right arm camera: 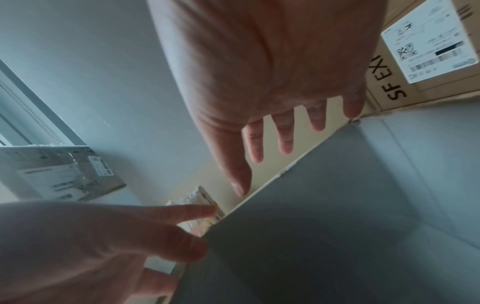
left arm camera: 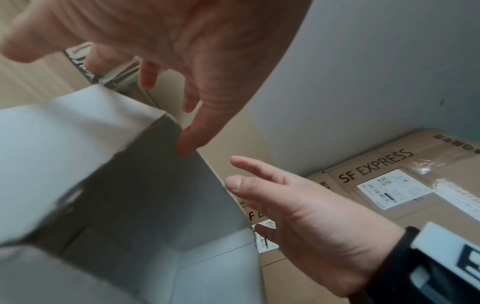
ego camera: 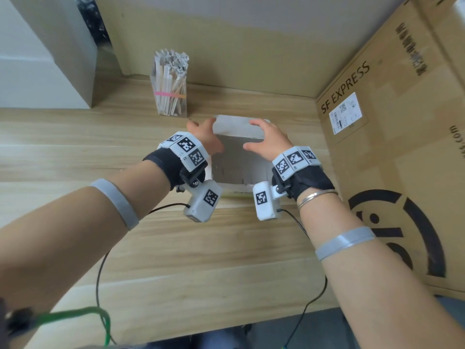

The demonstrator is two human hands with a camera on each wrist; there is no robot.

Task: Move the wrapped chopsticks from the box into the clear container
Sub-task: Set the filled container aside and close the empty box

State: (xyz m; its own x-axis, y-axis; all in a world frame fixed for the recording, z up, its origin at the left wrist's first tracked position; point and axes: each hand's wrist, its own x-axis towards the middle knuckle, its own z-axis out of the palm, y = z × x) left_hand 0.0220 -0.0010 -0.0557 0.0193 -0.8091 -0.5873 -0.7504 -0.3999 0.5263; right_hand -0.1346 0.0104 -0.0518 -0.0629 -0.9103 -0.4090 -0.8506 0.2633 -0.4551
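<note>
A small white box [ego camera: 239, 127] with a grey inside [left arm camera: 155, 205] stands open mid-table; no chopsticks show inside it in any view. My left hand [ego camera: 201, 136] is at its left rim with fingers spread, one fingertip [left arm camera: 183, 144] touching the far-left corner. My right hand [ego camera: 264, 137] hovers over the right rim, fingers straight and holding nothing. The clear container [ego camera: 173, 107] stands behind and to the left, packed with wrapped chopsticks [ego camera: 171, 71] bound by a pink band. In the right wrist view the container [right arm camera: 205, 197] shows past the box edge [right arm camera: 259, 197].
A large SF Express cardboard carton [ego camera: 390, 147] stands right beside the box on the right. A beige wall panel [ego camera: 226, 46] closes the back and a white block [ego camera: 37, 59] fills the back left. The wooden tabletop [ego camera: 176, 260] stretches toward me.
</note>
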